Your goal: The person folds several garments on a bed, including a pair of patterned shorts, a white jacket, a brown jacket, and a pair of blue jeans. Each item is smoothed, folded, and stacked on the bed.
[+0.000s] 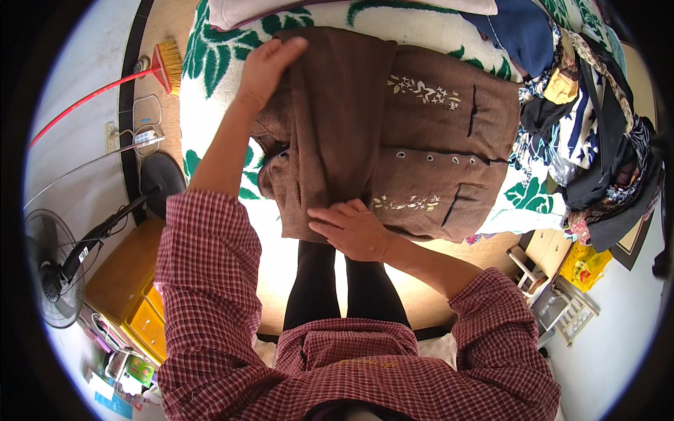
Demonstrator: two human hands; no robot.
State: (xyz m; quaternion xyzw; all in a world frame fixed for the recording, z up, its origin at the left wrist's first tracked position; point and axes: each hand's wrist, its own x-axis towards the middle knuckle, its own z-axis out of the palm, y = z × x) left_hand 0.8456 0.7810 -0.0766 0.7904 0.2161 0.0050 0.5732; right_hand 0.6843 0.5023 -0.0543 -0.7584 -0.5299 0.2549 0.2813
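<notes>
A brown embroidered garment (421, 131) lies on a bed covered with a white and green patterned blanket (216, 68). It has a row of eyelet-like buttonholes, two dark pocket slits and pale flower embroidery. One sleeve or panel of it is folded across its left part. At the far left corner of that fold, my left hand (274, 60) rests on the cloth with the thumb and fingers near its edge; whether it pinches the cloth is unclear. My right hand (350, 229) lies on the fold's near end, palm down, fingers spread somewhat and pointing left.
Piled clothes and scarves (595, 131) lie on the bed's right side, and a folded pale cloth (347, 8) at its far edge. On the left are a red broom (166, 68), a standing fan (55, 268) and a wooden cabinet (121, 273). A yellow bag (584, 266) hangs at right.
</notes>
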